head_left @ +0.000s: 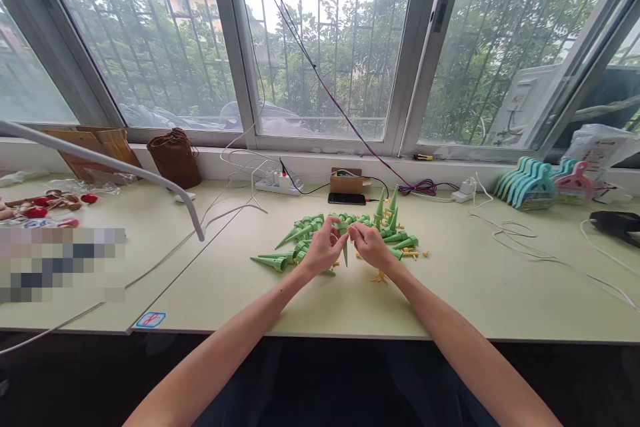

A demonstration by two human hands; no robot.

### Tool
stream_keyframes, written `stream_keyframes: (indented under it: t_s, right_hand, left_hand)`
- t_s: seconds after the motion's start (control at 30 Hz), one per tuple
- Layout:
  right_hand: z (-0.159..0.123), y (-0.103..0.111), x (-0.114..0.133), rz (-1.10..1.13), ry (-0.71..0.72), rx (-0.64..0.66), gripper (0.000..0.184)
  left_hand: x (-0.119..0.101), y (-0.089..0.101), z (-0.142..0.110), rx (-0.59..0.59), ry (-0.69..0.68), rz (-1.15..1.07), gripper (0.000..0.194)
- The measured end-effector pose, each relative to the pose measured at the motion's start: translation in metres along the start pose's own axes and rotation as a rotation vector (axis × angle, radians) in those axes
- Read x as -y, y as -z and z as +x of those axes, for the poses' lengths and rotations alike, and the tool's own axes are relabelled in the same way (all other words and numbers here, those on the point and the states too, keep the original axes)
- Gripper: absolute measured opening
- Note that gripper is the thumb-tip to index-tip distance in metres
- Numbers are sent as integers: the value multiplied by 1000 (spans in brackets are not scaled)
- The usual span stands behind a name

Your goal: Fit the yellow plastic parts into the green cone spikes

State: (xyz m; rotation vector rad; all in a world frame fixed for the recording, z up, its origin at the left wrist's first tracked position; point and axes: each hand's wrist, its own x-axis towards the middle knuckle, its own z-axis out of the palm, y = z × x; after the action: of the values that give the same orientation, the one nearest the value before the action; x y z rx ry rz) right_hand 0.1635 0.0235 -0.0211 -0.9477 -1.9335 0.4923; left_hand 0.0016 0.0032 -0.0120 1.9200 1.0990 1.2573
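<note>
My left hand (326, 247) is closed around a green plastic watering spike (345, 253), whose pointed end hangs downward. Right beside it, my right hand (370, 245) is pinched at the spike's side; whatever sits between its fingertips is too small to make out. Several more green spikes (278, 261) lie in a loose pile to the left and behind my hands. A few others (380, 208) stand tip up at the back right of the pile. Small yellow plastic pieces (380, 277) are scattered under and beside my right wrist.
A phone (347, 199) lies by a small cardboard box (346, 181) behind the pile. A power strip (279, 185) and loose cables run along the windowsill. Teal hangers (526, 183) stand at right. A white metal arm (165, 180) crosses the left side, near a brown pouch (174, 159).
</note>
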Motion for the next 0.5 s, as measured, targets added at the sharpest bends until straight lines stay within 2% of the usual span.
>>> stream_keyframes:
  t_s: [0.33,0.5]
  right_hand:
    - [0,1,7,117,-116,35,54]
    - [0,1,9,123,-103,4,54]
  left_hand:
    - [-5,1,-2,-10,-60,83,29]
    - [-10,0,-3,-33,-28,50,32]
